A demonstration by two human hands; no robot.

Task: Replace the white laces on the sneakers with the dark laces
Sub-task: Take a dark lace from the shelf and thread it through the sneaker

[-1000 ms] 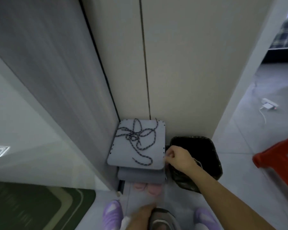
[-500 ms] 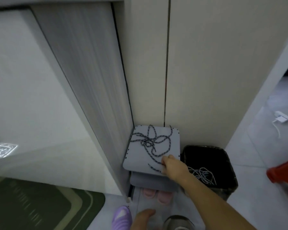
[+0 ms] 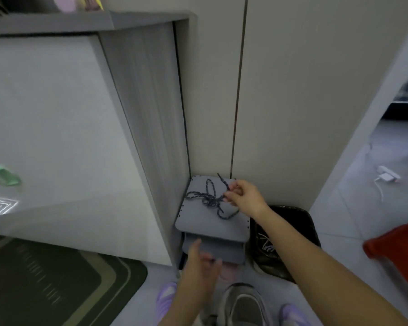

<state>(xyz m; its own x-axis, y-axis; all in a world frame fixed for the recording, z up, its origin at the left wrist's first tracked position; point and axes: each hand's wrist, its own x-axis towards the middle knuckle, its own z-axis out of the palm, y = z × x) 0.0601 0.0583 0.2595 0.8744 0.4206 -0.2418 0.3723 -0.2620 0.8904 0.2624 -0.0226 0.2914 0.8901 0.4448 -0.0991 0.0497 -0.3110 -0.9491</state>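
Navy strands of the dark laces (image 3: 207,198) are pinched between thumb and fingertips of the right grip (image 3: 244,196), which is narrowed on the cord near the far right corner of the grey stool top (image 3: 205,227). The pinch appears to be taken at the tangle's edge so that the whole bundle can be drawn up in one pull. The rest is spread in a knot across the far half of that top, with one loop trailed toward its right edge. The left grip (image 3: 199,264) is held wide and empty before the near edge of a second stool (image 3: 222,250) stacked beneath, probably readied to receive the laces. White laces (image 3: 265,243) are seen inside the black bin (image 3: 302,217) just beside the stools, so the removal seems done. One grey sneaker (image 3: 243,304) is stood on the floor nearest the camera.
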